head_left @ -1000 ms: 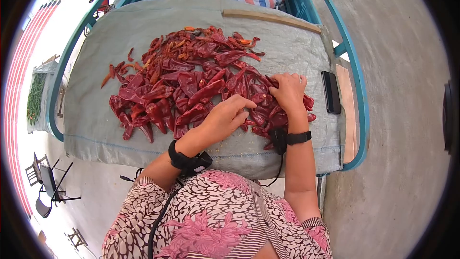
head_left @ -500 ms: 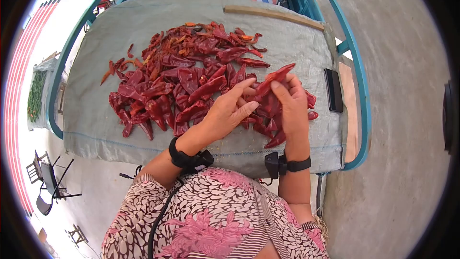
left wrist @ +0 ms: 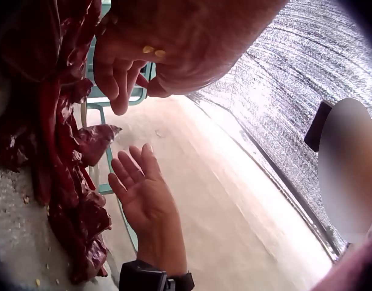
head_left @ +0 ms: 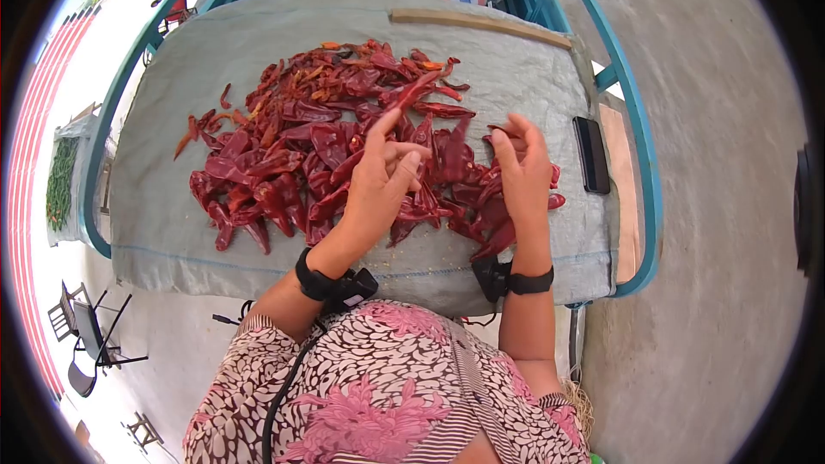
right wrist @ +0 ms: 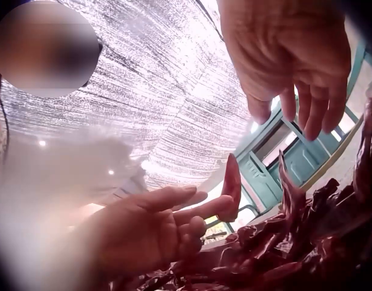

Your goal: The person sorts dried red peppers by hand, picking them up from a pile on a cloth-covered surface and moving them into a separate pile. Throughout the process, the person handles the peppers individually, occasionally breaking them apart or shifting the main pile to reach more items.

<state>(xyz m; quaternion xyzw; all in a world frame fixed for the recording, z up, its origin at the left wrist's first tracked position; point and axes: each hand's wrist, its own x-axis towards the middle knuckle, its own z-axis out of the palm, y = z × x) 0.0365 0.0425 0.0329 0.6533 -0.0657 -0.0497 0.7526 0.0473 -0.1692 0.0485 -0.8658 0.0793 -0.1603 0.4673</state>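
In the head view, your left hand reaches over the front of the chili pile on the covered desk, index finger extended and the other fingers bent in. One long red chili lies at the tip of that finger, tilted up over the pile; half a second ago your right hand was pinching a chili beside your left. Now the right has let go and stands apart from the left, nearer the phone, its fingers loosely bent. That seems to leave the right free for another piece, while the piece between the hands has been dealt with or passed left, though I can't confirm it is the same chili. In the left wrist view, your right hand is spread with the palm showing and holds nothing, and pale seeds cling to your left. In the right wrist view, the chili stands nearly upright against your left index fingertip, the thumb away from it; whether other fingers grip it, I cannot tell. Your right hand's fingers hang loose above the pile.
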